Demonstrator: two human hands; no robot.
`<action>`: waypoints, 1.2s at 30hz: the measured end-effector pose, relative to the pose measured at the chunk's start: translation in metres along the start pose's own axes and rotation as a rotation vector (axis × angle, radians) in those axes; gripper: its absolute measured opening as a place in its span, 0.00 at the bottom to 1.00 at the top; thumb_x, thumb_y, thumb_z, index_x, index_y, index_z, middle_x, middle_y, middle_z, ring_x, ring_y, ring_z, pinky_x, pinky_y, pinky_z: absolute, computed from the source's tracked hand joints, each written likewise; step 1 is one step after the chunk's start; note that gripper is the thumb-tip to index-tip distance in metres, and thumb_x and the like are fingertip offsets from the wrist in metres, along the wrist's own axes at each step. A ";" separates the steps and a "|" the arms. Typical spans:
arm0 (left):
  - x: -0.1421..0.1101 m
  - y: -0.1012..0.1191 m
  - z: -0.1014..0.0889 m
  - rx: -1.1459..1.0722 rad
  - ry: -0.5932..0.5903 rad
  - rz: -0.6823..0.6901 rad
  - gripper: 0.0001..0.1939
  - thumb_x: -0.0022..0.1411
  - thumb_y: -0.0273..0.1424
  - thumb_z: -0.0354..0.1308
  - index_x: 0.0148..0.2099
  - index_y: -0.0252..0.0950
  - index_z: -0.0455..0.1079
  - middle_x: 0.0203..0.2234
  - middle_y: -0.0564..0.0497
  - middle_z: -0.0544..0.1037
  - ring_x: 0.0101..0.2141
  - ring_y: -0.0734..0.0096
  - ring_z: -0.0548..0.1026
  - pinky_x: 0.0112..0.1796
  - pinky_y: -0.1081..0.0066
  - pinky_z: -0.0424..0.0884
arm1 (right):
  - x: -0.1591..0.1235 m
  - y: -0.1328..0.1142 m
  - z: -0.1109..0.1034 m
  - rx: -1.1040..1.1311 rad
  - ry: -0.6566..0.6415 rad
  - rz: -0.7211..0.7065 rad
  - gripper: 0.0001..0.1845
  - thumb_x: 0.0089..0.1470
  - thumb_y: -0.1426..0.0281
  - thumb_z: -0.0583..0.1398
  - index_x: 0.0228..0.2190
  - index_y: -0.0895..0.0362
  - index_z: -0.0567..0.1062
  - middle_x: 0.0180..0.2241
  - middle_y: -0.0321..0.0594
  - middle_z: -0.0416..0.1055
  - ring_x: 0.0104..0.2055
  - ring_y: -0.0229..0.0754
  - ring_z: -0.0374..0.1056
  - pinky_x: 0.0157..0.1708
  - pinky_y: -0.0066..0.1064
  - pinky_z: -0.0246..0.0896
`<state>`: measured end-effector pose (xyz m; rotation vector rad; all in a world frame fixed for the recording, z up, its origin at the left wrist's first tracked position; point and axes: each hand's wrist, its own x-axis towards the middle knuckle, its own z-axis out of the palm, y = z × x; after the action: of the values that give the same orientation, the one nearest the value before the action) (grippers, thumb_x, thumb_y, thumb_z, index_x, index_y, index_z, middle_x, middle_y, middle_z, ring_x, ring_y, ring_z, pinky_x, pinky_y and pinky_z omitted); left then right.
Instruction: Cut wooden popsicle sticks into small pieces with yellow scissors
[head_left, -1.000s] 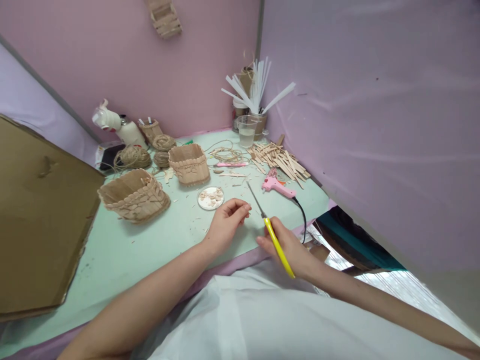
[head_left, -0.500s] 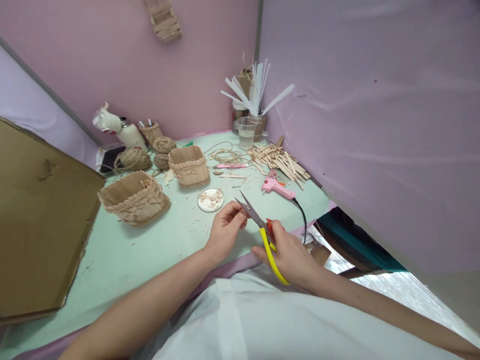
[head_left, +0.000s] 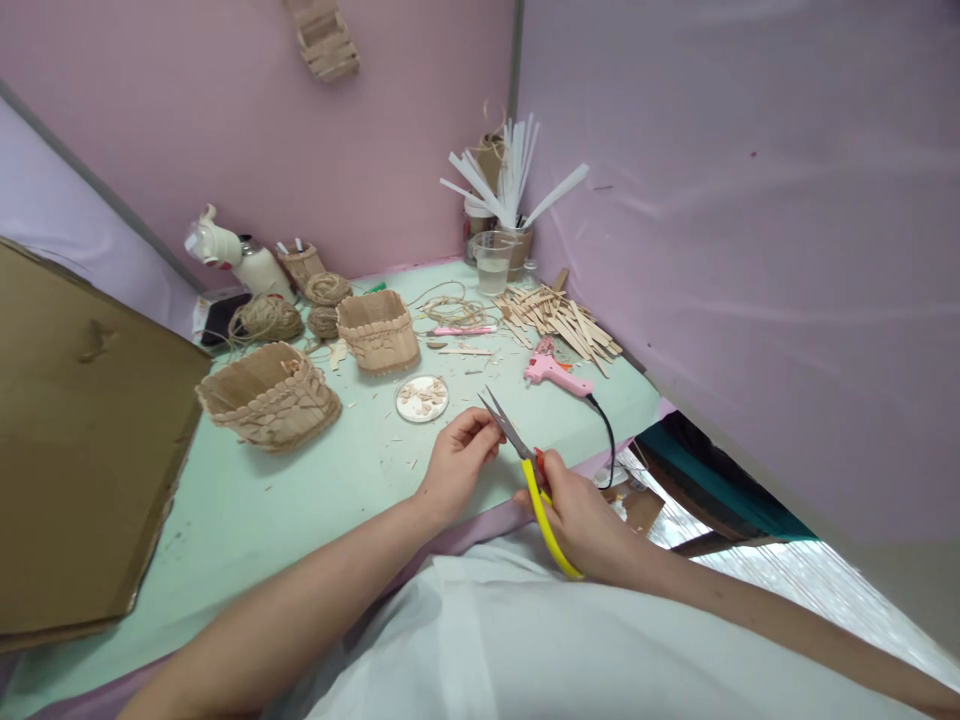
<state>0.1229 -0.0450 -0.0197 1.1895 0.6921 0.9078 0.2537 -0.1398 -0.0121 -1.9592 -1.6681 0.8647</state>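
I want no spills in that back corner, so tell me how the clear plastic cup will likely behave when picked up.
The clear plastic cup may flex if squeezed hard, since its wall looks thin. The liquid partway up it will probably slosh if jolted, and should make it heavier than empty.

Could make out no readable text, label, brand, number or sign on anything in the head view

Craft workspace, glue gun, wooden sticks, twine balls
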 end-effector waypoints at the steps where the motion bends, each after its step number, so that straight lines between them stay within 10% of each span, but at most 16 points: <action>1: 0.000 -0.001 0.000 -0.005 -0.006 -0.016 0.04 0.55 0.31 0.54 0.31 0.35 0.67 0.23 0.55 0.67 0.23 0.80 0.60 0.25 0.76 0.56 | 0.000 0.002 0.002 0.017 -0.015 0.002 0.11 0.54 0.60 0.52 0.29 0.53 0.55 0.26 0.35 0.65 0.24 0.38 0.60 0.24 0.27 0.46; 8: 0.002 -0.003 -0.001 0.018 -0.040 -0.142 0.07 0.53 0.33 0.56 0.30 0.34 0.66 0.22 0.55 0.68 0.22 0.80 0.60 0.25 0.77 0.56 | 0.004 0.018 0.009 0.193 -0.055 -0.005 0.11 0.54 0.62 0.52 0.26 0.53 0.55 0.22 0.31 0.61 0.25 0.37 0.58 0.25 0.28 0.50; 19: 0.002 0.007 -0.004 0.067 -0.255 -0.425 0.12 0.47 0.38 0.61 0.28 0.33 0.70 0.20 0.54 0.70 0.22 0.80 0.63 0.24 0.76 0.55 | 0.016 0.009 -0.009 0.510 0.346 -0.175 0.13 0.51 0.63 0.57 0.28 0.53 0.56 0.35 0.37 0.70 0.24 0.34 0.59 0.23 0.28 0.54; 36: 0.002 0.006 -0.001 0.010 -0.185 -0.368 0.11 0.47 0.36 0.62 0.30 0.33 0.73 0.21 0.54 0.70 0.21 0.81 0.61 0.23 0.77 0.55 | 0.020 0.012 0.001 0.487 0.386 -0.187 0.16 0.48 0.62 0.59 0.31 0.52 0.56 0.32 0.34 0.68 0.20 0.32 0.53 0.21 0.26 0.52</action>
<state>0.1216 -0.0424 -0.0144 1.0926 0.7345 0.4817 0.2635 -0.1225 -0.0245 -1.4956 -1.2498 0.6862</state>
